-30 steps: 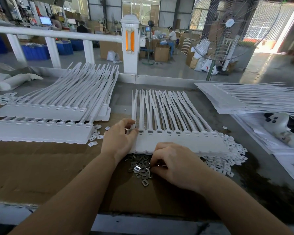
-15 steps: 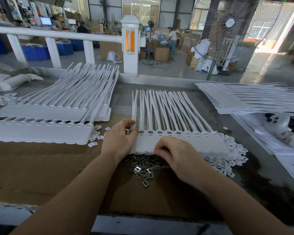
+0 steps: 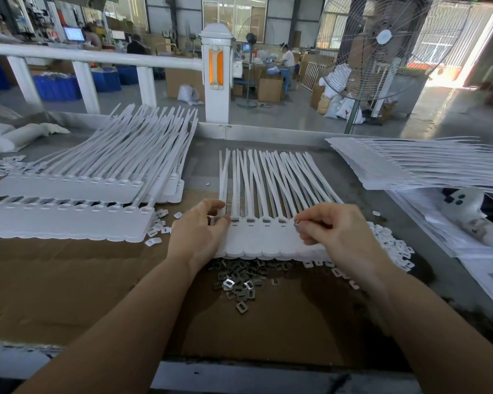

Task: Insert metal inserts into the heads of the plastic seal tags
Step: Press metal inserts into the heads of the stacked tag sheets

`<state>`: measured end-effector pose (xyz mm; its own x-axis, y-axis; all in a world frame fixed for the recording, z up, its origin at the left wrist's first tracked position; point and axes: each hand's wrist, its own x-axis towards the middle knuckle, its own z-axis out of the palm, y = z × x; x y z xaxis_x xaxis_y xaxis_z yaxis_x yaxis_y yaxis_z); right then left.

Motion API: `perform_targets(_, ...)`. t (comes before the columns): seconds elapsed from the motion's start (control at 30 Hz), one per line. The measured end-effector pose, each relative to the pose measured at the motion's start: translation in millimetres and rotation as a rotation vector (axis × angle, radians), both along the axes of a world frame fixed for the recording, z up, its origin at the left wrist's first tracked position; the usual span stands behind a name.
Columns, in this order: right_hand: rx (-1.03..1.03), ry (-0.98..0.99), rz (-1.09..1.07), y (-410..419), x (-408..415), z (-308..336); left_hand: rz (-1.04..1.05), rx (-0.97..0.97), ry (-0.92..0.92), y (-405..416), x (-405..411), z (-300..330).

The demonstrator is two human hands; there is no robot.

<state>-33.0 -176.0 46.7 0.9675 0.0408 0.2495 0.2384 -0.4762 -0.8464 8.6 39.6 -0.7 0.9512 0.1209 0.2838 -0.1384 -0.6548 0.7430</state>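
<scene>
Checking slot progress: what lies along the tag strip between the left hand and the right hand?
In the head view, four tag heads with slots showing lie between the left hand and the right hand, which pinches a metal insert.

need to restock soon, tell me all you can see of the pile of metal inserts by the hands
The pile of metal inserts is a loose heap of small, flat, grey squarish pieces, each with a rectangular opening; a few catch the light. It lies on the brown cardboard, just on the near side of the strip of seal tags, between the two forearms. Neither hand touches it. A few strays sit nearer the person.
</scene>
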Motion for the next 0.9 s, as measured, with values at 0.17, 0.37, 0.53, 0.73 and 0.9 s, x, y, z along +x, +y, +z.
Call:
perform_targets(0.17, -0.095, -0.032, -0.190, -26.1, 19.5, 6.8, 0.006, -0.012, 0.009, -0.9, -0.2, 0.5)
perform_targets(0.37, -0.410, -0.005, -0.171, -35.6, 34.6, 5.8, 0.011, -0.010, 0.016, -0.9, -0.5, 1.0)
perform_targets(0.53, -0.496, 0.041, -0.097, -31.4, 40.1, 7.5, 0.011, -0.006, 0.016, -0.9, -0.3, 1.7)
perform_targets(0.73, -0.610, 0.080, -0.068, -25.2, 44.6, 8.1, 0.011, -0.014, 0.011, -0.7, -1.1, 1.5)
perform_targets(0.9, -0.672, 0.115, -0.058, -23.9, 49.1, 9.4, 0.009, -0.026, 0.013, -1.0, -1.6, 2.3)
